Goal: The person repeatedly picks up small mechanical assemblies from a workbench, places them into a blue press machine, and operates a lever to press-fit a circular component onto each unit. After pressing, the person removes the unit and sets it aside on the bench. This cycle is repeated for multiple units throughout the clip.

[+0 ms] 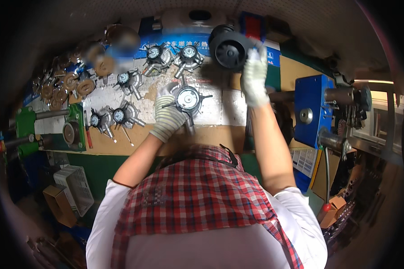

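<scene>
My left hand (169,115), in a pale striped work glove, is closed on the side of a metal motor housing (188,99) with a round, light-faced centre and thin arms sticking out. This housing is near the front edge of the bench. Farther off to the right, my gloved right hand (255,80) grips the right edge of a round black fan housing (230,50) with vanes inside. A dark shadow lies on the bench below and left of it. Its fingertips are partly blurred. Several similar metal housings (154,54) lie to the left and beyond my left hand.
Brown round parts (85,86) are heaped at the far left. A green clamp fixture (75,127) stands on the left, near a red-handled screwdriver (88,134). To the right is a blue press (313,111) with a lever (327,179). A white crate (76,188) sits below left.
</scene>
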Demonstrator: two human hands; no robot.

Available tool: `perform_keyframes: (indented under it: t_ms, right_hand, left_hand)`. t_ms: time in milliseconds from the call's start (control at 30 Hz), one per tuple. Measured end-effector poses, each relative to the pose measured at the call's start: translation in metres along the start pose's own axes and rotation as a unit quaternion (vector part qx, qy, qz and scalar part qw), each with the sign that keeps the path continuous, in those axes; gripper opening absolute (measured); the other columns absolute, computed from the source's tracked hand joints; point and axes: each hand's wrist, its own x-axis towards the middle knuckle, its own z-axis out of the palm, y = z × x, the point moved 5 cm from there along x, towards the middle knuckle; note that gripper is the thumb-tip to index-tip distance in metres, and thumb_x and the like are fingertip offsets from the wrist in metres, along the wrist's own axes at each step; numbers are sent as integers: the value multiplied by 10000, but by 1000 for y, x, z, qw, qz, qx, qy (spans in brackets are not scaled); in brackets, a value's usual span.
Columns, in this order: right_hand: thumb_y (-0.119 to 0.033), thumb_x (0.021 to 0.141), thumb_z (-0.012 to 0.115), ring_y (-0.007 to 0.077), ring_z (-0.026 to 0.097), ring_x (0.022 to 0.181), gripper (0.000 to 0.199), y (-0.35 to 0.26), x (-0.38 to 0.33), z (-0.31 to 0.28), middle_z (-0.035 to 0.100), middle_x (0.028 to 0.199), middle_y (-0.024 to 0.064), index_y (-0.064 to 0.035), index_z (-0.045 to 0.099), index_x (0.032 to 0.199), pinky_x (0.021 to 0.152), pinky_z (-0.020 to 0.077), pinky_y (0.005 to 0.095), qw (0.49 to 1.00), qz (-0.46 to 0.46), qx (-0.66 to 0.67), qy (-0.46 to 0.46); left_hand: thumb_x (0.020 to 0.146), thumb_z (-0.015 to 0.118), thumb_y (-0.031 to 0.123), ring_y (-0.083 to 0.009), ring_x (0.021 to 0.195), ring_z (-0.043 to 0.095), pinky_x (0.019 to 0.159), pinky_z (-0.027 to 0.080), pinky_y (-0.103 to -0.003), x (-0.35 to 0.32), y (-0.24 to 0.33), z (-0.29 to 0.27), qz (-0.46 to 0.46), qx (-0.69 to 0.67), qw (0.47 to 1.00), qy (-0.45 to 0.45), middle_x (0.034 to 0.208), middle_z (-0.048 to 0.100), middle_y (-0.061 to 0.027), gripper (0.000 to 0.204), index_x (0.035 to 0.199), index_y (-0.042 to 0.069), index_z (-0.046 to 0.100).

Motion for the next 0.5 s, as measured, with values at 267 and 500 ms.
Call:
perform_keyframes:
  t_ms: [267,500]
  right_hand:
    - [-440,948,531,253,599,985,515,-49,-132,-30,618,1051,178,25,517,1169,874,462,340,974,109,-141,-137]
    - [-498,949,477,361,614,938,527,-51,-152,-105,638,959,217,-10,544,1134,836,471,404,964,104,-230,-80]
  left_hand:
    - [757,688,299,-351,978,578,862,471,-405,-18,58,32,142,25,988,49,1047,627,-197,432,1086,25,632]
    - [647,767,352,-337,909,611,790,500,-385,-50,94,99,232,21,973,-2,1008,640,-176,523,1054,49,641]
